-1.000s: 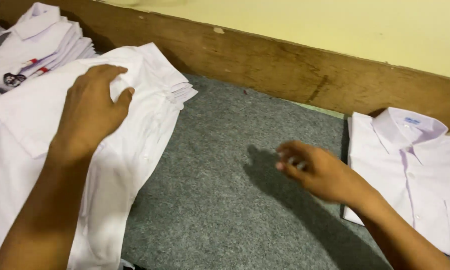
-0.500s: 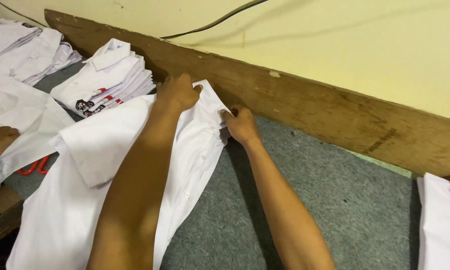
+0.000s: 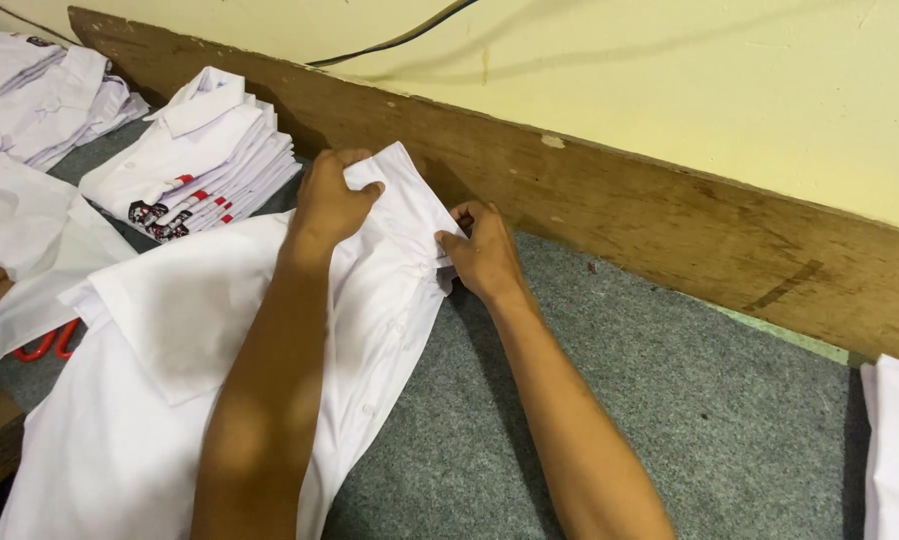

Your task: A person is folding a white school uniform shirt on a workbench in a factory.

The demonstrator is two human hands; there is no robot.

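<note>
A white shirt [image 3: 170, 330] lies spread on the grey felt table [image 3: 670, 400], collar end toward the wooden back board. My left hand [image 3: 332, 196] grips the collar from above, fingers curled over its edge. My right hand [image 3: 485, 250] pinches the shirt's front edge just below the collar, on the right side. Both forearms stretch across the shirt.
A neat stack of folded white shirts [image 3: 195, 150] with red and black badges sits at the back left, with more white shirts [image 3: 40, 90] beyond. Red scissor handles [image 3: 45, 343] peek out at the left. Another white shirt [image 3: 895, 450] lies at the right edge. A wooden board [image 3: 670, 210] backs the table.
The view swung left. My right hand came over from the right shirt to the spread shirt's collar, and my left hand slid up to the collar.
</note>
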